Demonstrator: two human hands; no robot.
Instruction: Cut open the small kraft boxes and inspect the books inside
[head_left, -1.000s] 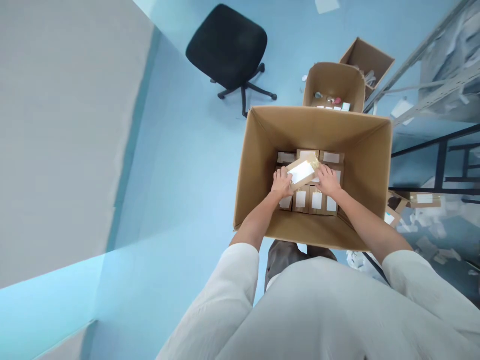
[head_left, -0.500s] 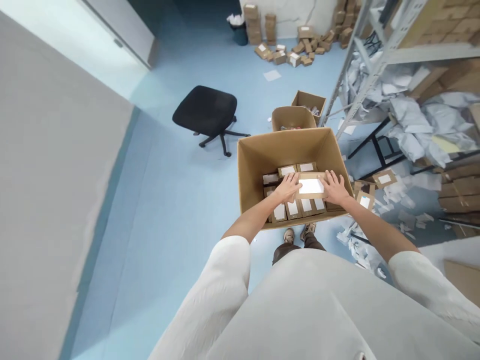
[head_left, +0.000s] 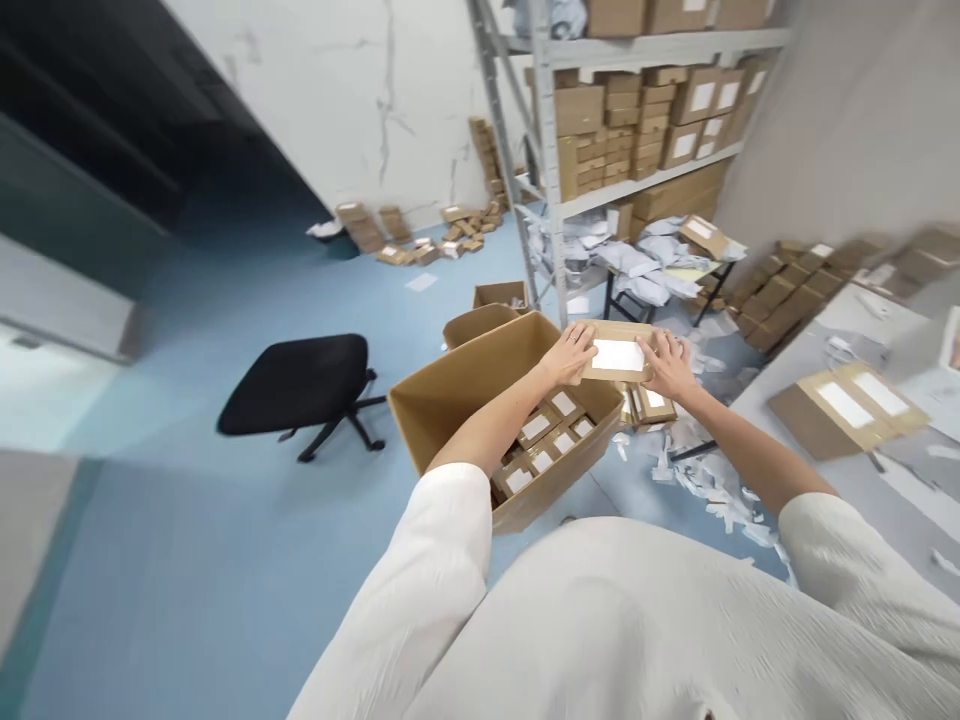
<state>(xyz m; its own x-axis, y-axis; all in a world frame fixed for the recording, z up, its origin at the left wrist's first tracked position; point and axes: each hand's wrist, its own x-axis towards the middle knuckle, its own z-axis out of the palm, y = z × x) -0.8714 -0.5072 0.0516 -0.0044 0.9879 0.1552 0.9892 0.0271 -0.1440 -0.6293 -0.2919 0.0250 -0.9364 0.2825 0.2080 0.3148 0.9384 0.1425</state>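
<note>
A small brown cardboard box (head_left: 618,333) with a white label on top is gripped at both ends. My left hand (head_left: 570,353) closes round its left end, and my right hand (head_left: 668,364) holds the right end. It hangs above the right rim of a large open carton (head_left: 442,400). Inside that carton lie several small labelled boxes (head_left: 536,427), packed side by side. My left forearm covers part of the carton's inside.
A black chair (head_left: 300,385) stands left of the carton. Two more open cartons (head_left: 480,325) sit behind it. Metal shelves (head_left: 555,150) hold stacked boxes. Grey mailer bags (head_left: 649,262) cover a small table. At right, a desk (head_left: 847,330) bears a larger labelled box (head_left: 847,408).
My view has swung right and up. Both hands have lifted the small box out of the large carton and moved it to the carton's right side.
</note>
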